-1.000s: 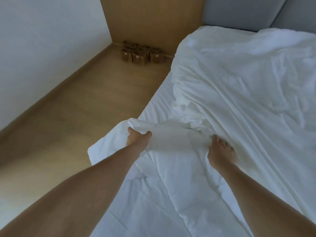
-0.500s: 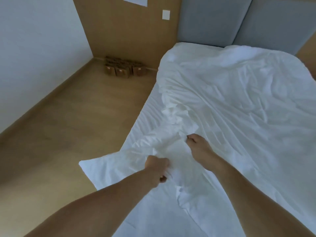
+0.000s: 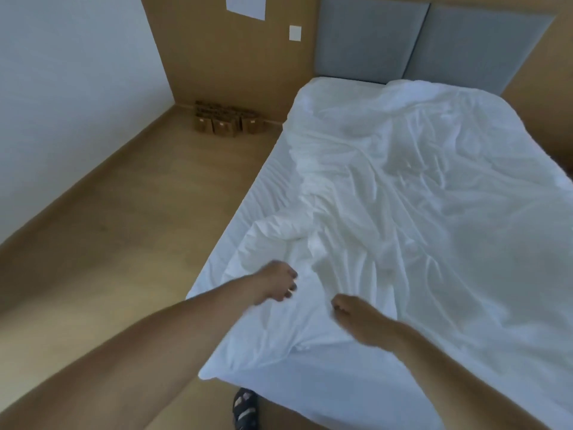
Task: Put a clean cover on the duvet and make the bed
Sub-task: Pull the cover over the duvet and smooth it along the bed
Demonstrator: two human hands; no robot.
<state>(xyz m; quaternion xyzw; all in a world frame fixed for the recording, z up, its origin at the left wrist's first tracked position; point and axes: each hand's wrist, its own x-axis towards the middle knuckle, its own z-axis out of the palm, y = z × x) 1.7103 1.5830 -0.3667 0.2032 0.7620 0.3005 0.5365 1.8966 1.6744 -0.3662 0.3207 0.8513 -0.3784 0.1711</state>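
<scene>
As left hand [image 3: 278,283] and right hand [image 3: 356,318] curl over duvet [image 3: 403,212] (grip unclear), bags [image 3: 221,122] hide their contents.

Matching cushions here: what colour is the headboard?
Grey. The headboard shows best in the head view.

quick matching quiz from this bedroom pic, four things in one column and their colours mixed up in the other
Things:
1. paper bags
2. headboard
3. sandal
4. duvet

Colours:
a. white
b. grey
c. brown
d. black

Pairs: 1-c, 2-b, 3-d, 4-a
</scene>
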